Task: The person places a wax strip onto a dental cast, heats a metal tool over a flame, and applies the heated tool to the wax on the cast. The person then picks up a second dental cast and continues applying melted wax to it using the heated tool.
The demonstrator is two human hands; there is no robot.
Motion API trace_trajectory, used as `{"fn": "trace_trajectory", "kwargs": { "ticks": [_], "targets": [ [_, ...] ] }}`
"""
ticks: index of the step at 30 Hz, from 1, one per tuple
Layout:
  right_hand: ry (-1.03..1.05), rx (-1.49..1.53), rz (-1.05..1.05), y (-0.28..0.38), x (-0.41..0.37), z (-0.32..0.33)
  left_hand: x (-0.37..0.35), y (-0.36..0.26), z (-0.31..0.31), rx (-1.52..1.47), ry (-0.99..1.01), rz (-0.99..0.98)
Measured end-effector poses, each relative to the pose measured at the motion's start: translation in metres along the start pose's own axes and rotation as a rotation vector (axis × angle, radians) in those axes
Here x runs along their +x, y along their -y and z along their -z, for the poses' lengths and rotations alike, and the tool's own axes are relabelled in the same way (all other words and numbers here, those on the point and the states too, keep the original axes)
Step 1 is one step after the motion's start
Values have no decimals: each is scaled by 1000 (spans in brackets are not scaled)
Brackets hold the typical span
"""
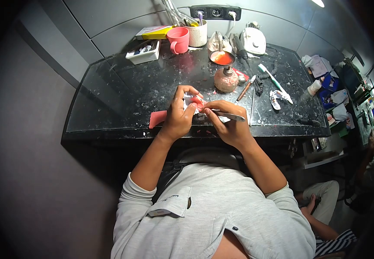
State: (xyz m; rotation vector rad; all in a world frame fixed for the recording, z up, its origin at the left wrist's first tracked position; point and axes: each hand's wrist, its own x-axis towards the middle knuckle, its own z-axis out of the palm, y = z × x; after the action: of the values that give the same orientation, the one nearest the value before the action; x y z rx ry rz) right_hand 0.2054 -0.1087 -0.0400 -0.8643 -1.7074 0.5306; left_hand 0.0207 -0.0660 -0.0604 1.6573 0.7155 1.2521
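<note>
Pink wax [198, 102] we are bracing in our left hand [180, 116], our right hand [233, 125] lightly guiding the metal spatula [233, 116].

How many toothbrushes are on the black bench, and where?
1: the green-and-white toothbrush lies on the right side, its near end beside the white arch-shaped piece. Others could be hidden among the items in the woven holder at the back.
</note>
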Motion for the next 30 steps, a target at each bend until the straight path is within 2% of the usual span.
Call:
{"fn": "trace_trajectory", "kwargs": {
  "ticks": [12, 14, 17, 22, 24, 30],
  "targets": [
    [86, 11, -66, 5, 5, 11, 0, -8, -4, 73, -43, -37],
    [97, 15, -73, 5, 6, 13, 0, -9, -2, 54, 11, 39],
    [101, 29, -48, 1, 7, 17, 1, -2, 0, 71, 48, 24],
    [233, 18, -86, 3, 12, 28, 0, 0, 1, 104, 75, 9],
    [255, -20, -14, 5, 15, 33, 2, 0, 3, 127, 89, 8],
    [306, 26, -32, 7, 16, 41, 0, -8, 3, -123, 120, 59]
  ]
}}
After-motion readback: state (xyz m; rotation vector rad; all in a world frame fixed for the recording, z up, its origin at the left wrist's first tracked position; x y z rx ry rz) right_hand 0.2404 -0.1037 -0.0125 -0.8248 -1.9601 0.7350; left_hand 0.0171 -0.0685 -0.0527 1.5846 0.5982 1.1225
